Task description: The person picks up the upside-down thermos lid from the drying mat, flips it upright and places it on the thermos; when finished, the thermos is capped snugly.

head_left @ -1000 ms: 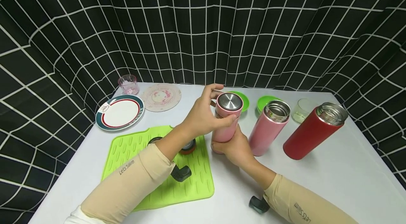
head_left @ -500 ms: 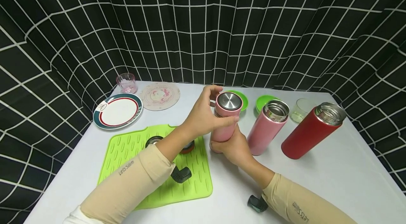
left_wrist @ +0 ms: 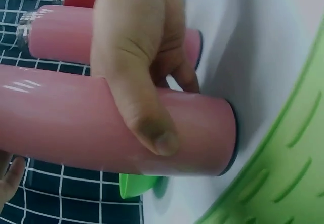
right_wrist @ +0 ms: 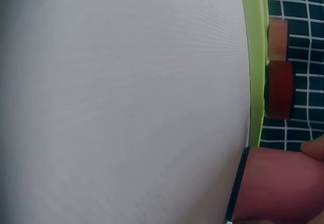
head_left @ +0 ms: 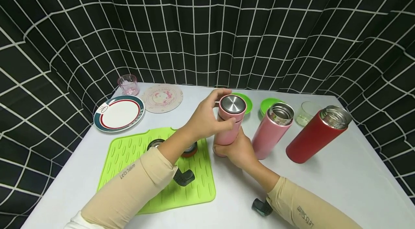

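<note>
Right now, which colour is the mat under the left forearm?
Lime green mat, with raised ridges; head view shows it best.

head: you look forward and down over the worktop point(head_left: 340, 182) | wrists: both sit close | shared: pink flask point(head_left: 229, 120) base, green mat point(head_left: 136, 149) edge

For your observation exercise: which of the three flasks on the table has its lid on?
The pink flask held by both hands; the other pink flask and the red flask stand open.
</note>
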The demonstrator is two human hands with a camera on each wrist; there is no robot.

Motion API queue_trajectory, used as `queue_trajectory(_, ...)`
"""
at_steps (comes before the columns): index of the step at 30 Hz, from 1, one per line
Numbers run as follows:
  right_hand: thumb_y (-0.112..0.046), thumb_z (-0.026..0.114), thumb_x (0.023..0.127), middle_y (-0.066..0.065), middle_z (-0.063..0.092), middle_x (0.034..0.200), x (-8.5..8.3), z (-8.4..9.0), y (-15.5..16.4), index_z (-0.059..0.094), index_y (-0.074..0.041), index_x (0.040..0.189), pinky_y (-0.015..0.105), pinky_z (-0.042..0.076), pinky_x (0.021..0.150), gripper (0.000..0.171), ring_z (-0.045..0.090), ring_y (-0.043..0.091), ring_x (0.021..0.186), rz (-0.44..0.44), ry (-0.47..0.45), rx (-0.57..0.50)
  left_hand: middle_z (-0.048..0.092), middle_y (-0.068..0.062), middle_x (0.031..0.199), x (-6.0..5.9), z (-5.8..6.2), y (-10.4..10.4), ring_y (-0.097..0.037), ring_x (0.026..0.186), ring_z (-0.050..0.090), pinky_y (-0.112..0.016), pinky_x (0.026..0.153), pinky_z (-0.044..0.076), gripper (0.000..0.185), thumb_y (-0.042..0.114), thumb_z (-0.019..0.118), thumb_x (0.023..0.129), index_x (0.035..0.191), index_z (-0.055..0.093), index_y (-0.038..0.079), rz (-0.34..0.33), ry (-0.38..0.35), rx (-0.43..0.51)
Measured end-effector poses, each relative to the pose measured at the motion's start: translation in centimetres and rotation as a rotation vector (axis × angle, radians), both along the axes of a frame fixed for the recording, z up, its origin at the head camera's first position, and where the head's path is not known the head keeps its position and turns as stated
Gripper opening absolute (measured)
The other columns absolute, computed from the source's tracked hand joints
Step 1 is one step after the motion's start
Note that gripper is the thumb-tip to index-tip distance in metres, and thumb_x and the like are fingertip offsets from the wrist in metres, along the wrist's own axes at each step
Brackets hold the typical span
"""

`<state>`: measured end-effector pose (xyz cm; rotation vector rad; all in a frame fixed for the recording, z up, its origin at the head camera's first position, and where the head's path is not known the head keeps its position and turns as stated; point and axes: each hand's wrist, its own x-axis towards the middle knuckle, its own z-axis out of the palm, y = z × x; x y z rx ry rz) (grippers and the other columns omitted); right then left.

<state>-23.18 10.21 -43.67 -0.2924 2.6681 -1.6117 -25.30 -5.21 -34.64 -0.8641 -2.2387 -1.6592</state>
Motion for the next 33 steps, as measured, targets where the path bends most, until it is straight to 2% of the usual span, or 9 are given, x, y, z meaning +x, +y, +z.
queue_trajectory(4,-0.011,0.088,0.061,0.003,0.064,0.097,-0.04,-0.05,0.04,0.046,-0.015,0.123,0.036,0.048,0.078,0.075,0.059,0.02,0.086,-0.005,0.001,-0.006,0.053,-0.002,0.121,-0.08,0.0,0.03,-0.013,0.107,0.053,-0.029,0.093,0.046,0.07,0.024,0.084,0.072,0.127,0.047,0.004,0.025,0.008,0.008)
queue_trajectory(8,-0.01,0.089,0.06,0.003,0.064,0.099,-0.02,-0.17,-0.03,0.043,-0.014,0.125,0.036,0.047,0.079,0.079,0.058,0.02,0.088,-0.013,-0.009,-0.017,0.055,-0.005,0.124,-0.15,0.19,-0.26,-0.015,0.111,0.053,-0.032,0.094,0.045,0.068,0.021,0.079,0.073,0.131,0.047,0.003,-0.015,0.021,0.016)
queue_trajectory(13,-0.012,0.089,0.06,0.002,0.064,0.1,0.06,-0.28,0.01,0.043,-0.014,0.126,0.036,0.047,0.08,0.08,0.059,0.02,0.089,-0.014,-0.011,-0.009,0.053,-0.002,0.124,-0.2,0.34,-0.21,-0.013,0.108,0.052,-0.031,0.092,0.046,0.072,0.024,0.084,0.071,0.129,0.046,0.006,-0.003,-0.024,-0.016)
queue_trajectory(17,-0.012,0.09,0.06,0.002,0.064,0.099,0.05,-0.3,-0.01,0.044,-0.014,0.125,0.037,0.047,0.079,0.079,0.059,0.019,0.088,-0.019,-0.009,-0.007,0.053,-0.005,0.129,-0.2,0.47,-0.22,-0.014,0.112,0.052,-0.032,0.094,0.045,0.073,0.018,0.082,0.072,0.133,0.045,0.006,-0.043,-0.055,-0.017)
queue_trajectory(22,-0.012,0.09,0.061,0.002,0.063,0.099,0.04,-0.33,0.15,0.044,-0.014,0.125,0.036,0.047,0.08,0.079,0.058,0.019,0.088,-0.013,0.002,-0.009,0.052,-0.002,0.124,-0.15,0.28,0.02,-0.014,0.108,0.052,-0.032,0.091,0.047,0.072,0.019,0.083,0.072,0.13,0.043,0.007,-0.039,-0.072,-0.02)
queue_trajectory(25,-0.011,0.089,0.061,0.001,0.064,0.098,0.05,-0.36,0.26,0.045,-0.015,0.125,0.036,0.047,0.078,0.077,0.058,0.018,0.087,-0.006,0.009,-0.011,0.052,-0.004,0.126,-0.09,0.17,0.3,-0.017,0.109,0.054,-0.033,0.094,0.046,0.074,0.015,0.079,0.072,0.135,0.04,0.007,-0.081,-0.084,-0.008)
queue_trajectory(28,-0.01,0.088,0.061,0.0,0.064,0.098,0.08,-0.33,0.27,0.046,-0.015,0.124,0.036,0.048,0.078,0.077,0.058,0.018,0.087,0.0,0.017,-0.016,0.047,-0.004,0.128,0.07,0.08,0.47,-0.017,0.11,0.052,-0.032,0.093,0.047,0.08,0.021,0.082,0.072,0.136,0.036,0.008,-0.042,-0.093,-0.011)
queue_trajectory(31,-0.011,0.088,0.061,0.0,0.064,0.096,0.15,-0.3,0.17,0.046,-0.015,0.123,0.035,0.048,0.077,0.076,0.058,0.018,0.086,-0.004,0.018,-0.016,0.049,-0.005,0.128,0.18,0.02,0.39,-0.018,0.114,0.052,-0.035,0.097,0.044,0.081,0.022,0.081,0.07,0.134,0.033,0.008,-0.017,-0.104,0.027)
queue_trajectory(33,-0.01,0.089,0.06,0.0,0.064,0.098,0.15,-0.26,0.07,0.044,-0.015,0.124,0.035,0.047,0.078,0.078,0.058,0.018,0.087,-0.004,0.013,-0.024,0.051,-0.009,0.129,0.13,0.01,0.23,-0.02,0.117,0.05,-0.038,0.1,0.041,0.08,0.016,0.078,0.07,0.134,0.03,0.007,-0.045,-0.086,0.057)
